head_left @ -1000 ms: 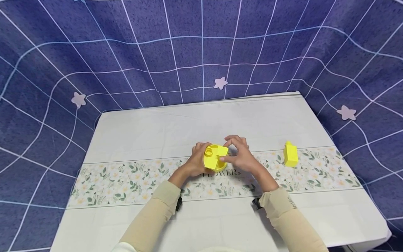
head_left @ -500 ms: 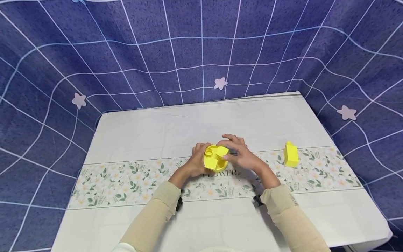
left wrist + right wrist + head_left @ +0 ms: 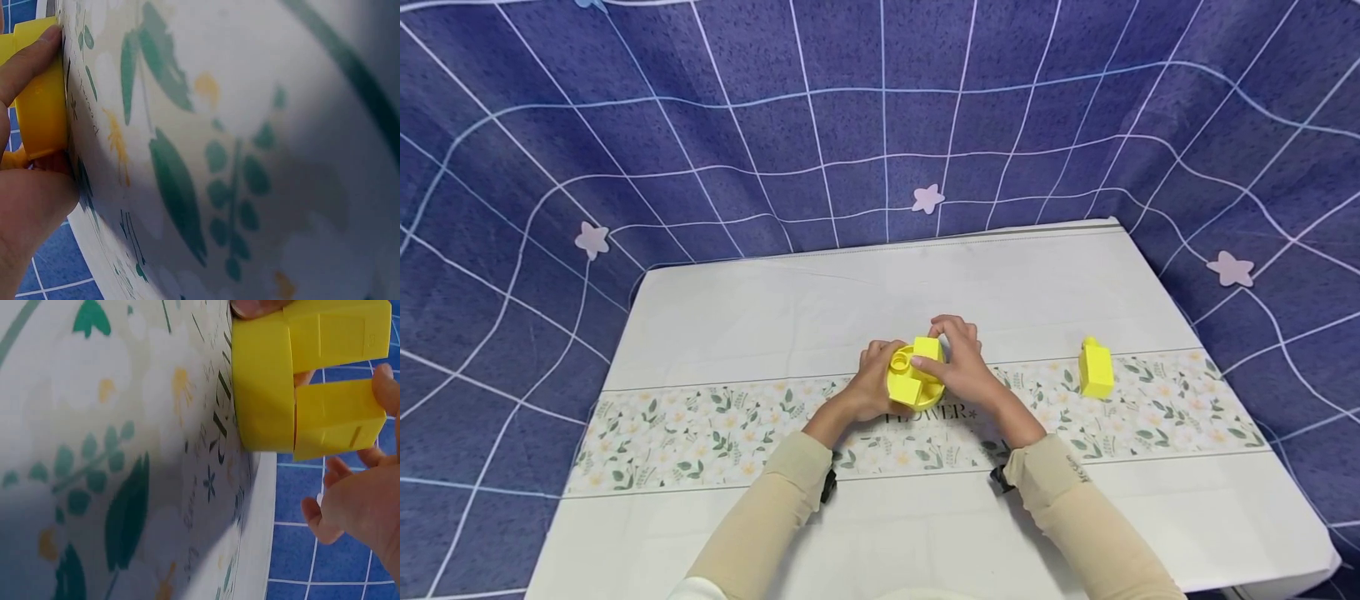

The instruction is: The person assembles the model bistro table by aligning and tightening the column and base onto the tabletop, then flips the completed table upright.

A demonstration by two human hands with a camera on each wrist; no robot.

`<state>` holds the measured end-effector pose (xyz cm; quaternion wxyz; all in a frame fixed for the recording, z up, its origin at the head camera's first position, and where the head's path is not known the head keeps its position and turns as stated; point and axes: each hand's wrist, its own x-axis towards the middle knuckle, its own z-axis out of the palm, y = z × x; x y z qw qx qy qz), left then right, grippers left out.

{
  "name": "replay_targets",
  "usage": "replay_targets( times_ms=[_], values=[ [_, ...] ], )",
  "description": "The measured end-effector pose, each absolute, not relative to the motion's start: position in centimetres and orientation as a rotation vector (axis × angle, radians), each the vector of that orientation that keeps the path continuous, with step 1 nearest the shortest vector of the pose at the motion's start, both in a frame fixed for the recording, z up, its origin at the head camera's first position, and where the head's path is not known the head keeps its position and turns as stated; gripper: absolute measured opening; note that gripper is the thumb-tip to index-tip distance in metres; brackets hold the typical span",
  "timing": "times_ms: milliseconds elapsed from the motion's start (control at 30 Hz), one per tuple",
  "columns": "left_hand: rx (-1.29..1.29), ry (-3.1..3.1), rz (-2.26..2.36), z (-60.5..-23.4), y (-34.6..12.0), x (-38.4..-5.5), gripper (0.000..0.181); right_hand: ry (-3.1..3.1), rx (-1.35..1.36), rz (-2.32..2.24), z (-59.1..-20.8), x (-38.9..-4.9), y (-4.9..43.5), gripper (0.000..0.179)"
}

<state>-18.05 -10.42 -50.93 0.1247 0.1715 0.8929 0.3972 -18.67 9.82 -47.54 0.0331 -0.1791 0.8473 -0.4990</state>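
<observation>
On the table, my left hand [image 3: 871, 385] grips the side of a round yellow base [image 3: 934, 397] that has a raised ring [image 3: 899, 361] on top. Two yellow rectangular blocks stand in it: one at the front [image 3: 905, 391], and one at the back right [image 3: 927, 345]. My right hand [image 3: 967, 371] pinches the back-right block between thumb and fingers. The right wrist view shows this block [image 3: 339, 419] rising from the base [image 3: 265, 381], beside the other block [image 3: 340, 334]. Seen from the left wrist, a finger lies along the yellow base [image 3: 42, 115].
Another yellow block [image 3: 1097, 372] with a small knob lies to the right on the table's floral band. The white tablecloth [image 3: 760, 308] reaches to a dark blue gridded curtain [image 3: 737, 133] behind and at both sides.
My right thumb and fingers have shifted on the back-right block, which has turned and now sits squarer to the view. My left hand and the base have hardly moved.
</observation>
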Motion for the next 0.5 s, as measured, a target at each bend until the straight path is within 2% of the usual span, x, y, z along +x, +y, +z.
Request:
replay_targets(
  times_ms=[167, 333, 500],
  values=[
    [0.510, 2.602, 1.166, -51.0, -10.5, -18.1, 0.110, 2.535, -0.742, -1.476, -47.1, -18.9, 10.7, 0.048],
    [0.525, 2.602, 1.181, -51.2, -10.6, -18.1, 0.109, 2.475, -0.779, -1.468, -46.8, -19.3, 11.4, 0.038],
    [0.530, 2.610, 1.173, -51.2, -10.5, -18.1, 0.103, 2.546, -0.600, -1.478, -46.9, -19.5, 11.1, 0.032]
  ],
)
